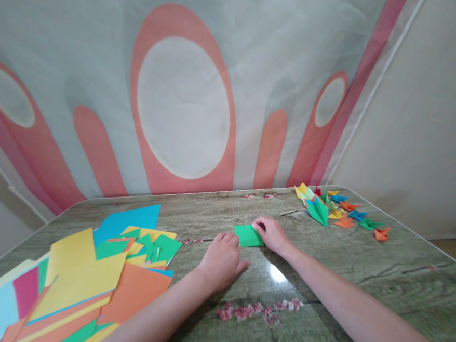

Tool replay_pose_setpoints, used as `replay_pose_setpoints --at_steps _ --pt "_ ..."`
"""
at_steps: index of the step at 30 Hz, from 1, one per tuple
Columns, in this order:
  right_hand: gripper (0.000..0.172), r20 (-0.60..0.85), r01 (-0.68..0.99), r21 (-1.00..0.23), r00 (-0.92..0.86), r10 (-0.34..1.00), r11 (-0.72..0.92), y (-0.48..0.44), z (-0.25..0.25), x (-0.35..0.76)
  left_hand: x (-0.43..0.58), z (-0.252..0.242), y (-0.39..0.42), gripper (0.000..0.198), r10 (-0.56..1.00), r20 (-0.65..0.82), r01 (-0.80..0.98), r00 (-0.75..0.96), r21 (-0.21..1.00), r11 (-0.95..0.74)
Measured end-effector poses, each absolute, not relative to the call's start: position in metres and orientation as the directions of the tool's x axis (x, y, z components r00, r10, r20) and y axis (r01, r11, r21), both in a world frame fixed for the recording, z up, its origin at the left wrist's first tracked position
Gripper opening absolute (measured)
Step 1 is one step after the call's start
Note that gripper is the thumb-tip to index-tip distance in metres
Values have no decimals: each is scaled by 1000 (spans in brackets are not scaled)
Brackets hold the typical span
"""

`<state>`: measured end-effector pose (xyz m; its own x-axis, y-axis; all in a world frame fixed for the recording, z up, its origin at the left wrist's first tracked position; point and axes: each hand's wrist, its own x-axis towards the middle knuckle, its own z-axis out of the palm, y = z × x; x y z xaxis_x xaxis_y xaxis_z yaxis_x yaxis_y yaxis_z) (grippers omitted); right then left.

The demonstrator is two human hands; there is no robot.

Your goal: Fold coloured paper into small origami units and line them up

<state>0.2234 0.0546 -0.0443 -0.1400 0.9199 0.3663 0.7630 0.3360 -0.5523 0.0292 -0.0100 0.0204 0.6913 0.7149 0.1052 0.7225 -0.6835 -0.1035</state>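
A small green folded paper (247, 236) lies flat on the wood-patterned table between my hands. My right hand (273, 233) pinches its right end, thumb and fingertips closed at the edge. Over the paper's left end rest the fingertips of my left hand (222, 259), which lies palm down with its thumb stretched out to the side. That hand covers the lower left corner of the paper.
Loose coloured paper sheets (83, 280) are heaped at the left, with green and yellow scraps (146, 246) on top. Several small folded paper figures (359, 215) and a green paper plane (317, 210) stand at the back right. A printed curtain (186, 100) hangs behind the table (341, 283).
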Motion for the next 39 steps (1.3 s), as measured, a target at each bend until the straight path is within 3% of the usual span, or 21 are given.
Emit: replay_pose_setpoints --at_steps 6,15,19,28,31,34,39 --pt "17 375 760 -555 -136 917 339 55 -45 224 28 23 -11 36 741 105 748 663 -135 -650" --pt "17 390 749 -560 -139 910 355 57 -49 224 19 20 -1 35 732 194 750 653 -30 -660" --pt "15 401 739 -566 -140 905 365 58 -49 224 21 1 -1 43 642 138 648 755 -6 -761" --pt "12 470 722 -578 -88 878 381 59 -42 230 20 -5 1 48 654 118 662 747 -44 -748" --pt "20 550 713 -509 -162 820 482 50 -29 231 16 -4 5 47 671 123 681 731 -63 -730" --pt "34 535 704 -356 -386 751 615 37 -18 226 13 -3 9 47 680 127 691 722 -77 -719" --pt "23 422 699 -153 -593 686 698 21 -15 210 12 -3 10 48 682 127 692 721 -81 -717"
